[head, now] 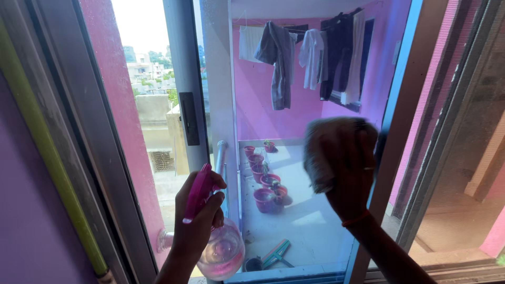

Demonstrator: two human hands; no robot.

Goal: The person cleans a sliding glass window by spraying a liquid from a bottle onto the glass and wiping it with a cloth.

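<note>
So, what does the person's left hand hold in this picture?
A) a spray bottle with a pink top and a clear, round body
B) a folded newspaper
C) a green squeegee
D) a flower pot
A: the left hand grips the spray bottle by its pink top, with the clear round body hanging below, while the right hand presses a cloth against the window glass.

A sliding window with a grey metal frame [185, 79] looks out on a sunlit balcony — pink walls [258, 100], a pale floor [305, 221], a row of pink flower pots [263, 181]. Laundry [310, 58] hangs on a line above; distant buildings [142, 68] stand under bright sky.
</note>
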